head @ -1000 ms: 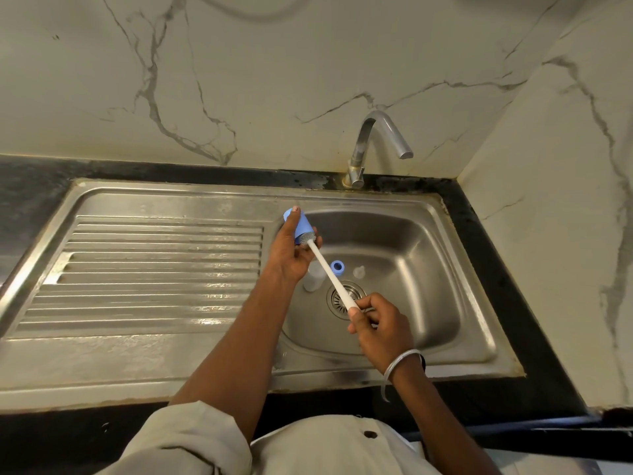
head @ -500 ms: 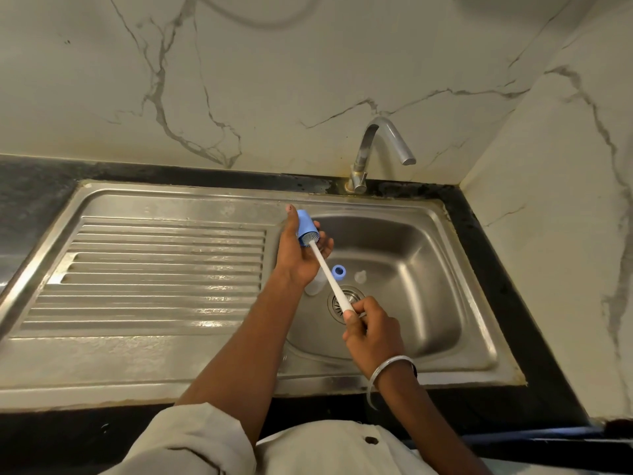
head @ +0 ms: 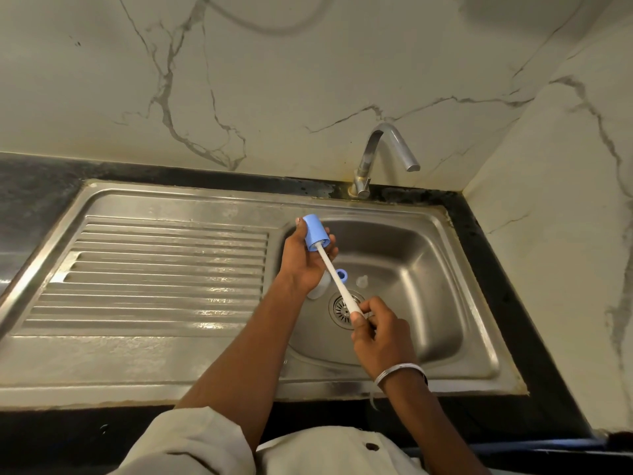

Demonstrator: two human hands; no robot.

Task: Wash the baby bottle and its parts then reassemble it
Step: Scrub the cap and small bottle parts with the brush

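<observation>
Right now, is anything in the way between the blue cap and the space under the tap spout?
Nothing visible. The left hand holds the blue cap over the basin's left edge with the brush inside; only open air separates it from the tap spout.

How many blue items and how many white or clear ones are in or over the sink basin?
Blue: 2, the cap and the ring.
White or clear: 3, the brush, the bottle, the teat.
Total: 5.
</observation>
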